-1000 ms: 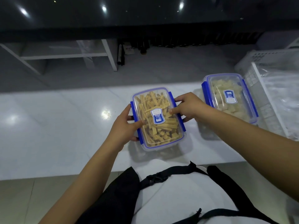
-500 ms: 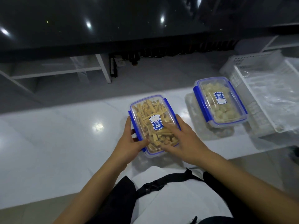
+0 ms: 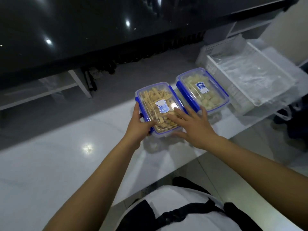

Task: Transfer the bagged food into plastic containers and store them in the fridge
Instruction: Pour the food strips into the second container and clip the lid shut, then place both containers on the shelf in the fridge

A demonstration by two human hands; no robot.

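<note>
The container of tan strips [image 3: 160, 108] sits lidded near the far edge of the white counter [image 3: 58, 164], its long axis running away from the person. The left hand [image 3: 139, 126] grips its near-left corner; the right hand [image 3: 191, 125] lies flat, fingers spread, on the lid's near-right end. The second lidded container [image 3: 202, 90] stands just beside it, nearer the right hand.

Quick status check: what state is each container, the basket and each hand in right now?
Strip container: lid on, side clips down, full, on the counter.
Cube container: lid on, clips down, full, untouched.
White basket: holds only clear plastic bags.
Left hand: grips the strip container's near left corner.
Right hand: fingers flat on its lid.
</note>
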